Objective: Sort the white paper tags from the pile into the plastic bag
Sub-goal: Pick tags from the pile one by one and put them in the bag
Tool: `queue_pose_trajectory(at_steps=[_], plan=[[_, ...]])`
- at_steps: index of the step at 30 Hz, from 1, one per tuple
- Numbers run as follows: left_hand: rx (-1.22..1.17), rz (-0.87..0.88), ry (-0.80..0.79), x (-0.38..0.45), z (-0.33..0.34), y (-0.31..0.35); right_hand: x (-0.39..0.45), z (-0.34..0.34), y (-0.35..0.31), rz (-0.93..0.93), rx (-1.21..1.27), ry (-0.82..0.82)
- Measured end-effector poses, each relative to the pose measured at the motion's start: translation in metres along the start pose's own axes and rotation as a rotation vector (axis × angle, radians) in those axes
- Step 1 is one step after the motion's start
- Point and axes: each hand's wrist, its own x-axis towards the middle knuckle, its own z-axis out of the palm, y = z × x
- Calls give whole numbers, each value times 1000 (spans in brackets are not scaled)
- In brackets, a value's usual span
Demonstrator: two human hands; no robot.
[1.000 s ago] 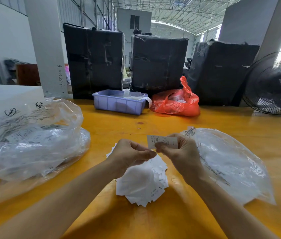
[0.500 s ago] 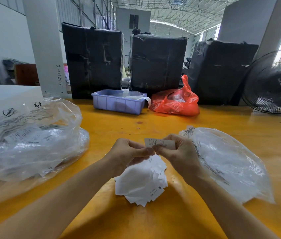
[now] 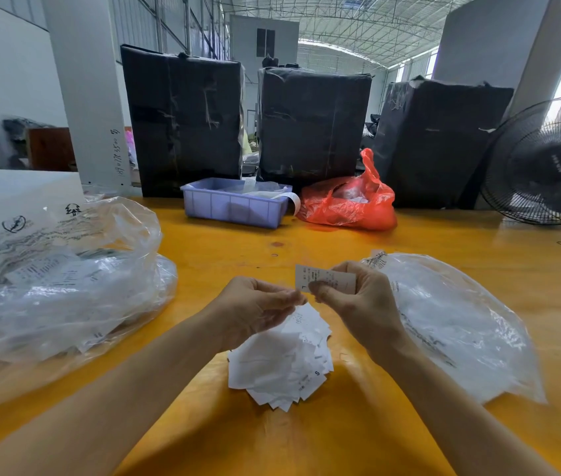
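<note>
1. My right hand (image 3: 361, 300) pinches one white paper tag (image 3: 323, 279) between thumb and curled fingers (image 3: 320, 289), holding it above the desk; an "L" shows at its lower left corner.
2. My left hand (image 3: 255, 309) has its fingers bunched toward the thumb, tips just beside the tag's left edge. I cannot tell whether they touch the tag or hold anything.
3. One pile of white tags (image 3: 282, 365) lies on the yellow desk (image 3: 341, 438) directly below both hands; they overlap too much to count, and one near the right edge shows an "S".
4. Just right of my right hand lies one flat clear plastic bag (image 3: 461, 324) with white paper inside.
5. To the left sits one larger, crumpled clear bag (image 3: 62, 286) holding printed paper.
6. At the far edge of the desk: one lilac plastic bin (image 3: 234, 207) and, just beside it, one red plastic bag (image 3: 351, 201).
7. Behind them stand three black wrapped bales (image 3: 183, 118), with one fan (image 3: 547, 163) at the right.
</note>
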Motion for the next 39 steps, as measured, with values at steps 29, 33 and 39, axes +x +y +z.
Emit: queue_pose_trajectory(at_steps=[29,33,39], plan=[[36,-3,9,-1,-2,0,2,-1,4,-32,-146,-14],[48,1,26,-1,0,0,0,-2,4,-9,-161,-88],[214,61,41,-1,1,-4,1,-4,3,129,-129,-267]])
